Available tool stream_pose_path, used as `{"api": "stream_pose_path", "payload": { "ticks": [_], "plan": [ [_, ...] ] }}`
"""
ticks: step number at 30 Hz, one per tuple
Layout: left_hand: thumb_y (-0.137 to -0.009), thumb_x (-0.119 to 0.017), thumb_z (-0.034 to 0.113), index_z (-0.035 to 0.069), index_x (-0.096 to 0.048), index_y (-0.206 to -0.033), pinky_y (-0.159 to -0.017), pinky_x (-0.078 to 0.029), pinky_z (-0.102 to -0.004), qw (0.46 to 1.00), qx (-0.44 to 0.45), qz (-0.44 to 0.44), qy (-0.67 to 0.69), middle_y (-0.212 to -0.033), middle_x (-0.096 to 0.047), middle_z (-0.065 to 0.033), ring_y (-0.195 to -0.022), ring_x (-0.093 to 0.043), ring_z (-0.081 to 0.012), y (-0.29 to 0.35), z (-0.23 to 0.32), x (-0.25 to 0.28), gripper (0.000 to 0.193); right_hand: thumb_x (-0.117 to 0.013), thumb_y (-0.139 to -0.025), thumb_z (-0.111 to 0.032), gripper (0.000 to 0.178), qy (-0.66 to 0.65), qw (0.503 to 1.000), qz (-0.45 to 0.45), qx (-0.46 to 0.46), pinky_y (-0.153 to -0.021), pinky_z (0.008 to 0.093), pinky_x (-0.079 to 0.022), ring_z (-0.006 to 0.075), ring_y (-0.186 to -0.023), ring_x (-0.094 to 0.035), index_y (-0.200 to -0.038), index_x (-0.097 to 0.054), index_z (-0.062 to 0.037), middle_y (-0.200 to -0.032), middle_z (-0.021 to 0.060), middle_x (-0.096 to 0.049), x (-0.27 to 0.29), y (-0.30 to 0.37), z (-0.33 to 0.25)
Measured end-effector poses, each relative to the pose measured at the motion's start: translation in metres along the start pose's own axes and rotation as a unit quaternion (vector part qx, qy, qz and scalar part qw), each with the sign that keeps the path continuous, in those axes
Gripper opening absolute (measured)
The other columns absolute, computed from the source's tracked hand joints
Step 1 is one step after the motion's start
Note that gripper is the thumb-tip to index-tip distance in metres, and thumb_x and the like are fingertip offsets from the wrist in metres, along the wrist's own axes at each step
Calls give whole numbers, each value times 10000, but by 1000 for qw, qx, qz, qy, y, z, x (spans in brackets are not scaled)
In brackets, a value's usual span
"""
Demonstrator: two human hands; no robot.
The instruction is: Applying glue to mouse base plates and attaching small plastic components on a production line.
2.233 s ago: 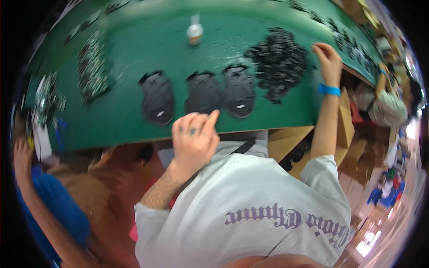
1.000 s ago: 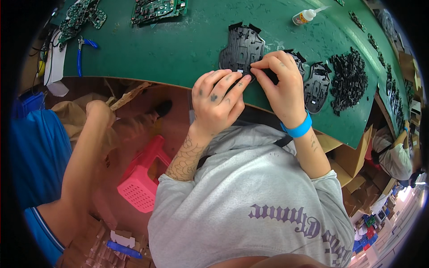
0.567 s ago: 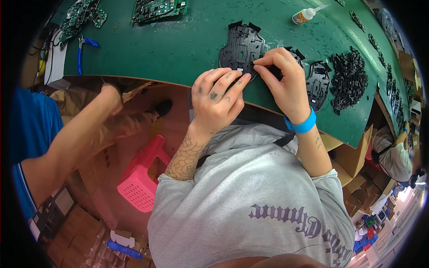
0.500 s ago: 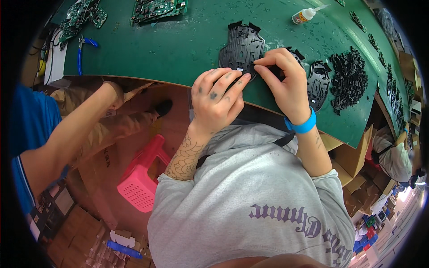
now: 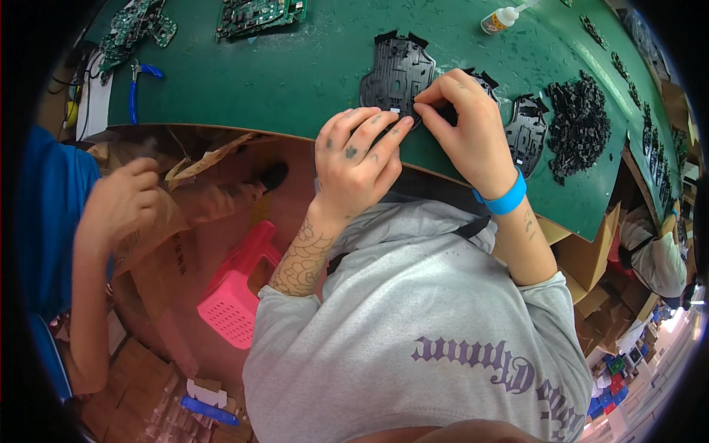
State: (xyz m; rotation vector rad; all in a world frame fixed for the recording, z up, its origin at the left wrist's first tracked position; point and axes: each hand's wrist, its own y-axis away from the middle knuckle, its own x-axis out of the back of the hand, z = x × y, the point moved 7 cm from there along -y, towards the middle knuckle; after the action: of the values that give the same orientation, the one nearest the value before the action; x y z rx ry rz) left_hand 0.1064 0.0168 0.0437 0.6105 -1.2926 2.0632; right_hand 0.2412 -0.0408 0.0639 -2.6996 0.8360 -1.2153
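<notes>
A black molded plastic shell (image 5: 399, 74) with ribs and slots lies at the table's near edge, two dark flaps at its far end. My left hand (image 5: 360, 151) grips its near end, fingers bent over the rim and thumb hidden. At the shell's right side, my right hand (image 5: 465, 122) holds thumb and forefinger in a pinch against it. Whatever sits between those fingertips is too small to make out. A second black shell (image 5: 484, 83) is partly covered by my right hand, and another shell (image 5: 526, 133) lies further right.
Right of the shells is a heap of small black parts (image 5: 578, 125). A white dropper bottle (image 5: 500, 20) lies behind. Green circuit boards (image 5: 258, 18) and blue-handled pliers (image 5: 134, 92) are on the left. A co-worker's hand (image 5: 125, 196) is at left, near a pink stool (image 5: 233, 303).
My right hand stays pinched at the shell, shifted very slightly left. The co-worker's arm on the left has drawn back from the table edge, its hand now raised and blurred.
</notes>
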Motion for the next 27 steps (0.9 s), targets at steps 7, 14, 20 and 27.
{"api": "stream_pose_path", "payload": {
  "ticks": [7, 14, 20, 27],
  "plan": [
    [-714, -642, 68, 114, -689, -1066, -930, -438, -406, 1000, -2, -21, -12, -1071, -619, -14, -1012, -563, -205, -3, 3, 0, 358, -648, -740, -19, 102, -3, 998, -42, -37, -694, 375, -462, 287, -773, -551, -788, -558, -11, -771, 105, -546, 0, -6, -2],
    [-733, -620, 56, 105, -671, -1102, -941, -431, -418, 999, -11, -41, -22, -1070, -611, -44, -997, -554, -226, -7, 5, -1, 375, -650, -759, -55, 95, -7, 997, -76, -14, -651, 383, -486, 309, -708, -609, -799, -603, 18, -747, 140, -626, 8, -18, 1],
    [-721, -606, 49, 97, -642, -1173, -934, -429, -421, 997, -7, -68, -41, -1040, -574, -50, -948, -519, -240, -16, 13, -2, 456, -704, -836, -173, 213, -8, 981, 175, -82, -628, 205, -436, 72, -749, -577, -998, -687, -36, -847, 22, -657, 108, -17, 28],
    [-675, -600, 81, 44, -668, -1128, -908, -452, -447, 989, -38, -94, -109, -960, -574, -63, -890, -547, -243, -22, 19, -6, 460, -801, -711, -289, 815, 87, 985, 102, -113, -954, 334, -406, 231, -1198, -492, -1397, -407, -89, -1298, 163, -520, 121, -53, 84]
  ]
}}
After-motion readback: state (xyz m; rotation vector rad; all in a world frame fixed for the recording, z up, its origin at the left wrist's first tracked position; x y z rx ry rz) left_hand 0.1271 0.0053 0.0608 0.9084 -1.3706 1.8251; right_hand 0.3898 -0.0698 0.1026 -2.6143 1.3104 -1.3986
